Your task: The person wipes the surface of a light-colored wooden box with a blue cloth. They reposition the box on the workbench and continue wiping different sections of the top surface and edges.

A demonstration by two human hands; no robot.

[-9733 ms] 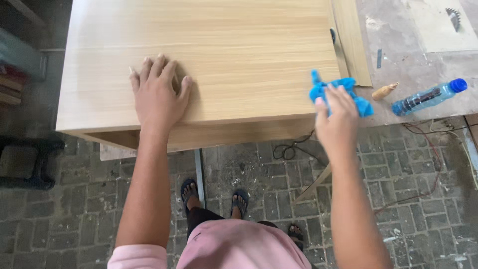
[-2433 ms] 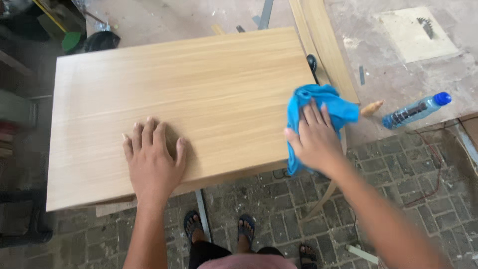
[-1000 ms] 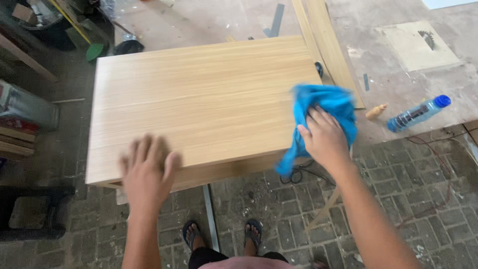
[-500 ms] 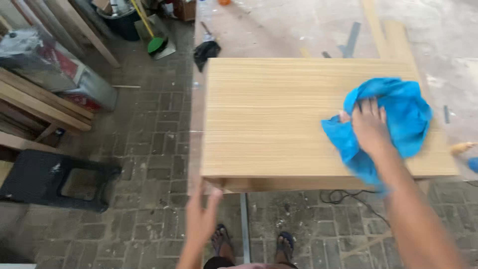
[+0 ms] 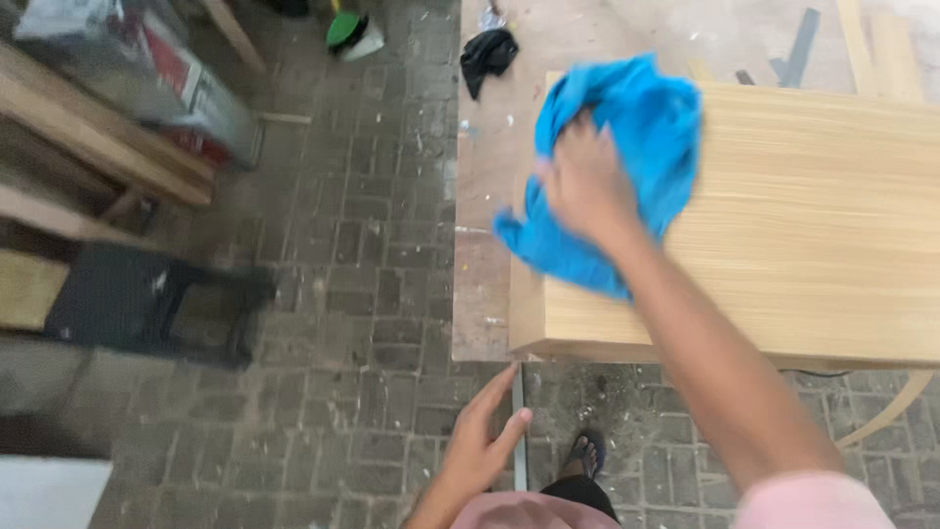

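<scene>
My right hand presses a bright blue cloth onto the left end of a light wooden panel. Part of the cloth hangs over the panel's left edge. My left hand is off the panel, low in the view below its front left corner, fingers straight and close together, holding nothing. Motion blurs the cloth and the right hand.
Brick paving covers the ground to the left. A black stool stands at the left, with wooden beams behind it. A black rag and a green dustpan lie at the top. My sandalled foot shows below the panel.
My right hand has swept the blue cloth from the panel's right side to its left end. My left hand has come off the panel and dropped below it. The view has swung left.
</scene>
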